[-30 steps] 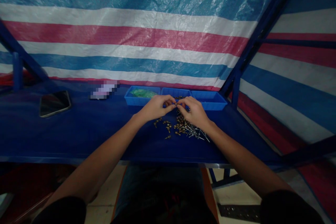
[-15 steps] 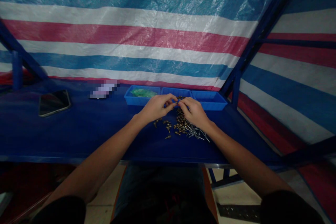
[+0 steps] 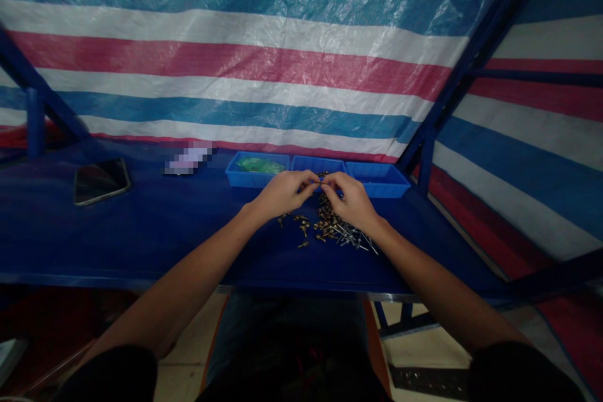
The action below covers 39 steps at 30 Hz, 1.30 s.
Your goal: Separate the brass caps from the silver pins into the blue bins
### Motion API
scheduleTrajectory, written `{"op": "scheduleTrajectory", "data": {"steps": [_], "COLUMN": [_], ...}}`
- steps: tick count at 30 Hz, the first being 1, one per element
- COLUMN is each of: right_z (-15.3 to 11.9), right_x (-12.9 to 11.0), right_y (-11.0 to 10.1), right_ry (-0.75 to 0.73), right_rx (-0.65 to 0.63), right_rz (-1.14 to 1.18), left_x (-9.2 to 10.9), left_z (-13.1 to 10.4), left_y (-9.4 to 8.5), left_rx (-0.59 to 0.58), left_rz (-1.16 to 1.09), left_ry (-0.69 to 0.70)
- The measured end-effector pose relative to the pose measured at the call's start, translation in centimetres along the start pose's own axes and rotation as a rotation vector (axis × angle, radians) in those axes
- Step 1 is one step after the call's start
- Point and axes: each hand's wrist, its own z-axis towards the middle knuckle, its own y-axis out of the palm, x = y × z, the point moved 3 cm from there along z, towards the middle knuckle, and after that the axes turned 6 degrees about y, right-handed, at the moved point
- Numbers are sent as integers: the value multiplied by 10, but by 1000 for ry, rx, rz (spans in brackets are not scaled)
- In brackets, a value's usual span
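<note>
One small part (image 3: 321, 183) is pinched between the fingertips of the left hand (image 3: 285, 191) and right hand (image 3: 349, 198), its details too tiny to tell. Nearer on the table (image 3: 188, 245) lies a metal pile (image 3: 330, 224); blue trays (image 3: 379, 190) stand on the far side.

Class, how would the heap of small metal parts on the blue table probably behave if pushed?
The heap would probably spread rather than slide as one, since it looks loosely jumbled. The silvery pins look thin and straight, so they may roll. Their metallic shine suggests they would be stiff.
</note>
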Motion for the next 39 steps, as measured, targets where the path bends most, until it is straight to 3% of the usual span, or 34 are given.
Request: {"op": "scheduleTrajectory", "data": {"steps": [39], "right_z": [0], "right_x": [-1], "right_y": [1], "right_ry": [-1], "right_rx": [-42], "right_rz": [10], "left_x": [2], "left_z": [1], "left_y": [1], "left_rx": [-33], "left_rz": [48], "left_ry": [-33]}}
